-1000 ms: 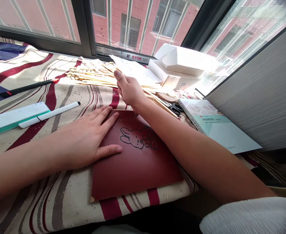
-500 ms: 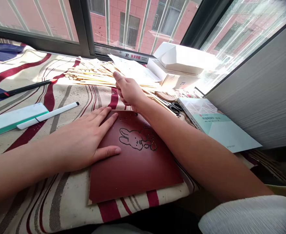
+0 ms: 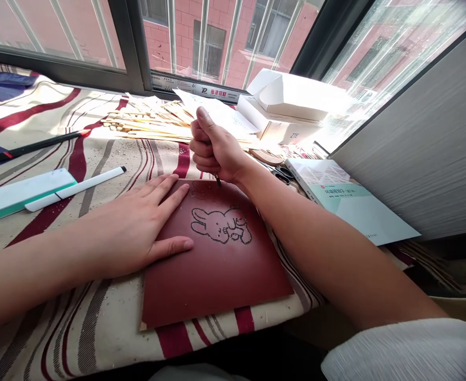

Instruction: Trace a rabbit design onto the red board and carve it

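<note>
A reddish-brown board (image 3: 217, 280) lies on the striped cloth in front of me. Dark lines on its face form a rabbit figure (image 3: 219, 226), with fainter lines near the far edge. My left hand (image 3: 141, 227) rests flat on the board's left side, fingers spread and thumb on its surface. Above the far edge, my right hand (image 3: 219, 148) is closed in a fist with the thumb up. From the bottom of that fist pokes the dark, narrow tip of a thin tool (image 3: 218, 181), close to the board; the fingers hide the rest of it.
On the left lie a white marker (image 3: 78, 188), a white-and-green case (image 3: 26, 193) and a black pen-like item (image 3: 38, 145). Thin wooden strips (image 3: 149, 124), papers and a white box (image 3: 276, 127) sit by the window. Scissors (image 3: 282, 173) and a book (image 3: 347, 201) are at right.
My right fist has tilted upright, its thumb now pointing up, and more of the tool's tip shows beneath it. My left hand still presses on the board; the view has shifted slightly.
</note>
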`<state>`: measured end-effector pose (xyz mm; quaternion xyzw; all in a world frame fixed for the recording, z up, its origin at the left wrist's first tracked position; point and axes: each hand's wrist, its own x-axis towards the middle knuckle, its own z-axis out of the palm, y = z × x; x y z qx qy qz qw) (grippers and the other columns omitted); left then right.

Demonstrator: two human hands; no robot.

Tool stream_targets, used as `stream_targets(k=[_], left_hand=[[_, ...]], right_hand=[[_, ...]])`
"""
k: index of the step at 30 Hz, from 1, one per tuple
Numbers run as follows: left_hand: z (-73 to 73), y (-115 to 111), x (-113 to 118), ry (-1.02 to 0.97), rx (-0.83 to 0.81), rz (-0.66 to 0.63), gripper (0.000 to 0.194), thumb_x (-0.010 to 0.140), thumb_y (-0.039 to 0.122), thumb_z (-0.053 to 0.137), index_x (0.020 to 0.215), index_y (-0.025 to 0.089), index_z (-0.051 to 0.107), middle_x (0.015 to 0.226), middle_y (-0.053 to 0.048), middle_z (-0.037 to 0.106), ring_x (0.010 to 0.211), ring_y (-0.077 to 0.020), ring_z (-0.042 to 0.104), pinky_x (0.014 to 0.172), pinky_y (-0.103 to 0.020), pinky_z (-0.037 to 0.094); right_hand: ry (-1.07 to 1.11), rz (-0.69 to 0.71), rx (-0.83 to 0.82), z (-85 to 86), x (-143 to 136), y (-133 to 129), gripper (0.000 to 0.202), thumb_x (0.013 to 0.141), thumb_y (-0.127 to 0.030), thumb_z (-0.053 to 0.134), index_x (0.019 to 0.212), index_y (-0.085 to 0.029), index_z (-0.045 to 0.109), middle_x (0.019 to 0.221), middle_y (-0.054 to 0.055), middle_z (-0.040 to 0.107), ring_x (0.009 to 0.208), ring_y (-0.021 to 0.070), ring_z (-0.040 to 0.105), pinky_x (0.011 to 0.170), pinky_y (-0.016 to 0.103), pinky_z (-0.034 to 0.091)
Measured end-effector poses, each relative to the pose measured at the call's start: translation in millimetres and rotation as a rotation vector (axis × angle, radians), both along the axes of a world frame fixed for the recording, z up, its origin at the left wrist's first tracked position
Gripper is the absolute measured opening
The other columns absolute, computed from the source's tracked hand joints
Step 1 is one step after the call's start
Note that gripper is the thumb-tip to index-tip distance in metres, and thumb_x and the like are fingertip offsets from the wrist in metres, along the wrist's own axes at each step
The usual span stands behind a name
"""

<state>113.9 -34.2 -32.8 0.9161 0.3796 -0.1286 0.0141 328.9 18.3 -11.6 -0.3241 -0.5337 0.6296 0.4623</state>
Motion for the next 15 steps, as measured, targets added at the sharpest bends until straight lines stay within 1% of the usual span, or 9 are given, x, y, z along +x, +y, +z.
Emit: stream_targets(k=[3,5,8,10,11,13,15], left_hand=[[1.1,-0.2,-0.8,-0.003,-0.003,-0.001,0.114,0.096,0.090,0.018,0.177,0.011,0.009,0.184,-0.020,-0.001,0.172,-0.0413,0.008,0.136,-0.058,0.019],[1.3,-0.4,-1.5,-0.006,0.001,-0.002,0.113,0.097,0.089,0.019,0.177,0.011,0.010,0.184,-0.020,-0.002,0.172,-0.0416,0.010,0.136,-0.059,0.019],[-0.6,-0.1,-3.2,-0.010,0.004,-0.007,0.114,0.096,0.090,0.019,0.177,0.011,0.011,0.184,-0.019,-0.003,0.172,-0.0413,0.011,0.136,-0.059,0.020],[-3.5,0.9,-5.1,-0.033,0.002,-0.014,0.116,0.095,0.092,0.017,0.177,0.010,0.013,0.184,-0.019,-0.001,0.172,-0.0418,0.012,0.136,-0.059,0.021],[-5.2,1.6,-6.1,-0.062,0.004,-0.017,0.117,0.094,0.093,0.016,0.177,0.010,0.015,0.185,-0.019,0.001,0.171,-0.0424,0.013,0.136,-0.059,0.022],[-8.0,2.9,-7.9,-0.131,0.010,-0.016,0.118,0.093,0.094,0.016,0.177,0.011,0.021,0.185,-0.018,0.006,0.171,-0.0432,0.016,0.136,-0.058,0.022],[-9.2,3.8,-8.6,-0.168,0.004,-0.012,0.118,0.094,0.095,0.018,0.176,0.011,0.023,0.185,-0.018,0.009,0.170,-0.0432,0.018,0.136,-0.057,0.022]], right_hand=[[0.023,-0.024,-0.015,-0.9,-2.0,3.9,0.058,0.117,-0.052,0.041,0.068,-0.025,0.028,0.056,-0.011,0.018,0.048,0.0077,0.005,0.042,0.023,0.004],[-0.007,-0.095,-0.040,-2.7,-3.9,7.6,0.058,0.116,-0.054,0.042,0.068,-0.025,0.028,0.056,-0.011,0.018,0.048,0.0078,0.006,0.043,0.023,0.005],[-0.122,-0.324,-0.068,-6.4,-5.5,16.7,0.058,0.113,-0.058,0.048,0.069,-0.026,0.029,0.056,-0.011,0.022,0.048,0.0081,0.011,0.043,0.023,0.012],[-0.207,-0.462,-0.041,-8.1,-4.2,23.7,0.056,0.112,-0.055,0.055,0.071,-0.026,0.030,0.058,-0.010,0.027,0.048,0.0079,0.016,0.045,0.023,0.018],[-0.241,-0.507,-0.027,-8.5,-2.8,26.6,0.054,0.111,-0.052,0.058,0.072,-0.026,0.031,0.058,-0.010,0.028,0.048,0.0078,0.018,0.046,0.023,0.020],[-0.279,-0.538,-0.024,-8.4,0.4,29.4,0.052,0.112,-0.047,0.059,0.073,-0.026,0.031,0.059,-0.009,0.029,0.049,0.0076,0.019,0.047,0.022,0.022],[-0.292,-0.454,-0.055,-6.9,2.6,26.9,0.052,0.114,-0.047,0.053,0.073,-0.026,0.030,0.058,-0.010,0.027,0.048,0.0077,0.018,0.046,0.022,0.021]])
